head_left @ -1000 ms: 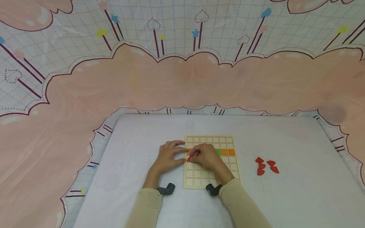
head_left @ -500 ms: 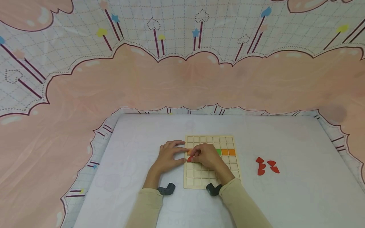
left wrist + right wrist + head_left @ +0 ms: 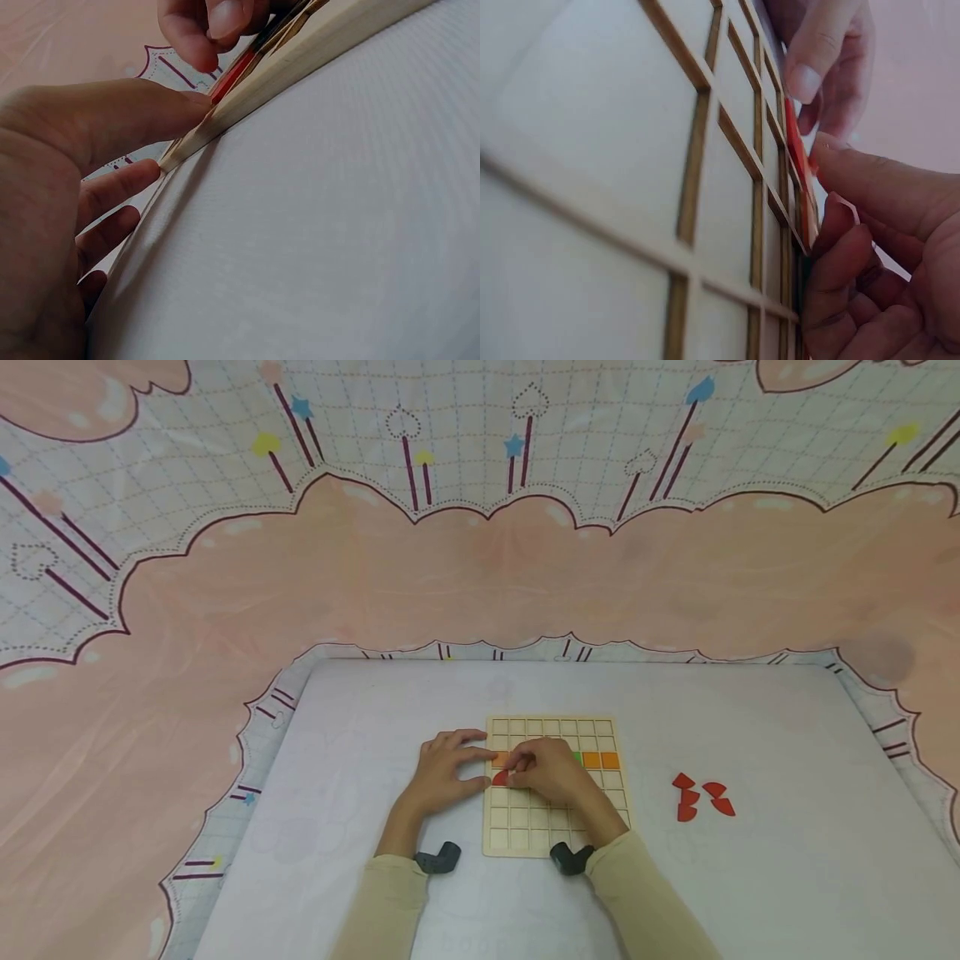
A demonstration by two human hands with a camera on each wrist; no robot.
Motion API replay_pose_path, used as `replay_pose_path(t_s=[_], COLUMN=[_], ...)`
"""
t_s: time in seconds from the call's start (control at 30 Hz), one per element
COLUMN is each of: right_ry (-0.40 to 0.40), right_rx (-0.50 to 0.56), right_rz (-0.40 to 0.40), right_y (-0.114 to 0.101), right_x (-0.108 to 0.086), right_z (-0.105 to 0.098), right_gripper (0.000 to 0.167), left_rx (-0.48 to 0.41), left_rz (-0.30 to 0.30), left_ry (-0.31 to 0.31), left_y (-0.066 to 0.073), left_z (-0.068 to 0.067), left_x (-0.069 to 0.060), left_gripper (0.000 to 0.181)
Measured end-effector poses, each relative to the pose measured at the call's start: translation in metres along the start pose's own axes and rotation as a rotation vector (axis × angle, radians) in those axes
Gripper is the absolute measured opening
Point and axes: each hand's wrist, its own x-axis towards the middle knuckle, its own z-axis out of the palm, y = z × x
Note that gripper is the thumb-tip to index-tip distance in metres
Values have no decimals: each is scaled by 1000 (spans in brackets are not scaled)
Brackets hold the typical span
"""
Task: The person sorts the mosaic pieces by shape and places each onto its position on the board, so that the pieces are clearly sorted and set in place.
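A pale wooden grid board [image 3: 558, 727] lies on the table in the head view. One left square of it holds a red quarter-round tile [image 3: 499, 779], under orange tiles in the row above. My left hand [image 3: 444, 770] has its fingers spread at the board's left edge. In the left wrist view its thumb touches the rim near the red tile [image 3: 229, 79]. Over the board, my right hand [image 3: 551, 771] has bent fingers, its thumb tip close beside the tile. A gap shows between thumb and forefinger in the right wrist view; the right hand [image 3: 885, 262] hides part of the coloured row.
Several loose red tiles [image 3: 686, 798] lie on the white table [image 3: 780, 877] right of the board. More orange tiles [image 3: 601, 761] and a partly covered green one sit in the board's third row. Black wrist devices [image 3: 439, 858] are on both wrists.
My right hand has shifted slightly right, away from the red tile, which shows more now. My left hand, the board and the loose tiles have stayed put.
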Motion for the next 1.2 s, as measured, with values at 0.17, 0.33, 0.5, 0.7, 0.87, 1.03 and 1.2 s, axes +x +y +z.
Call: replay_pose_path(t_s=[0.17, 0.33, 0.5, 0.7, 0.87, 1.03, 1.2], right_ry=[2, 51, 102, 122, 147, 162, 156], right_rx=[25, 3, -56, -93, -145, -167, -185], right_rz=[10, 20, 23, 95, 177, 227, 262], right_y=[8, 21, 33, 51, 68, 82, 95], right_x=[-6, -12, -20, -33, -47, -61, -71], right_z=[-14, -34, -59, -92, -116, -134, -145], right_gripper=[13, 12, 9, 14, 17, 21, 25], left_rx=[0, -8, -4, 1, 4, 6, 3], left_rz=[0, -12, -20, -22, -19, -17, -12], left_ry=[10, 1, -14, 0, 7, 6, 13], left_y=[3, 4, 4, 3, 2, 2, 3], left_z=[0, -1, -1, 1, 2, 1, 0], left_x=[0, 0, 0, 1, 0, 0, 0], left_gripper=[40, 40, 41, 41, 40, 39, 39])
